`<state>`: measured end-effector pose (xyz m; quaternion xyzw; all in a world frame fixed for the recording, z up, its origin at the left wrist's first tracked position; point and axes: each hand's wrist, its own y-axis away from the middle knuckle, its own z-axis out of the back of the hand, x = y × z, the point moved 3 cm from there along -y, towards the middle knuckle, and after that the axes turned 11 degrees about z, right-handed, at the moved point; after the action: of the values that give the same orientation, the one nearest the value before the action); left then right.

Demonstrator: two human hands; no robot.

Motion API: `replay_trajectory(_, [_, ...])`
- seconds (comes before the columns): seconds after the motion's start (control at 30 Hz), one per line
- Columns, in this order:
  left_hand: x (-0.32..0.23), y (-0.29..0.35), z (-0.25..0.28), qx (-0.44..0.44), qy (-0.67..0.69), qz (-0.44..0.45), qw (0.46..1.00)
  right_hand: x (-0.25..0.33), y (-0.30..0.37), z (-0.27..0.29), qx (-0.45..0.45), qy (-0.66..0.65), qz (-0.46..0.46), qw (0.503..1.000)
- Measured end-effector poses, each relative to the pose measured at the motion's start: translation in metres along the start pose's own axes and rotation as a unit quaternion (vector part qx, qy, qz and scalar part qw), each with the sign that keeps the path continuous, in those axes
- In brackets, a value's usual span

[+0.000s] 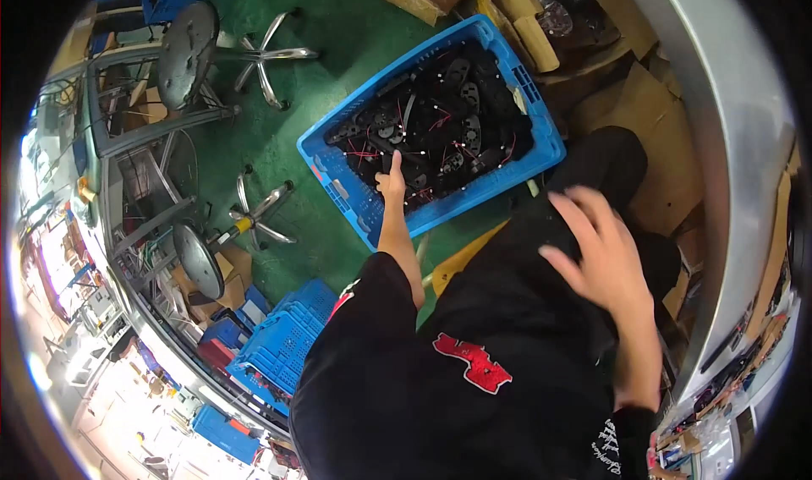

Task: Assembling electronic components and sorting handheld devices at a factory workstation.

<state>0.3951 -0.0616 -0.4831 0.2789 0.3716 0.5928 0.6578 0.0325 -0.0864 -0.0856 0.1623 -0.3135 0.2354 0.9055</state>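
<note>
A blue plastic crate [334,180] stands on the floor ahead of me. It holds a pile of black plastic parts [457,112] with thin red wires and small white connectors. My left hand [391,182] reaches over the crate's near left part, thumb stretched forward and the other fingers curled. Whatever those fingers hold is dark and hard to tell from the pile. Over my dark trousers, outside the crate's near right corner, my right hand [605,256] is open with fingers apart, holding nothing.
Cardboard boxes [516,23] stand beyond and right of the crate. Round stools [199,260] with metal star bases are at left, beside a metal-framed bench [101,133]. Blue crates [283,336] are stacked lower left. A curved grey metal edge [719,99] runs down the right.
</note>
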Motion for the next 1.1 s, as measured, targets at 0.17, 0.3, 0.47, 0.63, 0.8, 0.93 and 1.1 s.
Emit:
replay_trajectory(0.17, [-0.042,-0.017,-0.023,-0.066,0.156,0.115,0.979,-0.095,-0.132,-0.084,0.196,-0.045,-0.100,0.974])
replay_trajectory(0.3, [-0.031,-0.048,-0.034,-0.004,0.213,0.170,0.962,-0.188,-0.200,-0.187,0.263,-0.058,-0.241,0.932])
replay_trajectory(0.47, [-0.007,-0.052,-0.044,0.074,0.147,0.119,0.979,-0.221,-0.235,-0.267,0.088,-0.131,-0.240,0.958])
replay_trajectory(0.63, [-0.017,-0.021,-0.078,0.049,0.162,0.089,0.982,-0.190,-0.235,-0.328,0.020,-0.126,-0.311,0.942])
replay_trajectory(0.8, [0.015,-0.040,-0.074,0.172,0.279,0.104,0.939,-0.155,-0.217,-0.342,0.044,-0.239,-0.330,0.912])
replay_trajectory(0.93, [-0.031,0.005,-0.115,0.231,0.284,0.134,0.921,-0.182,-0.216,-0.336,0.039,-0.157,-0.347,0.924])
replay_trajectory(1.1, [-0.062,0.048,-0.098,0.369,0.294,0.178,0.864,-0.216,-0.198,-0.340,0.004,-0.366,-0.244,0.898])
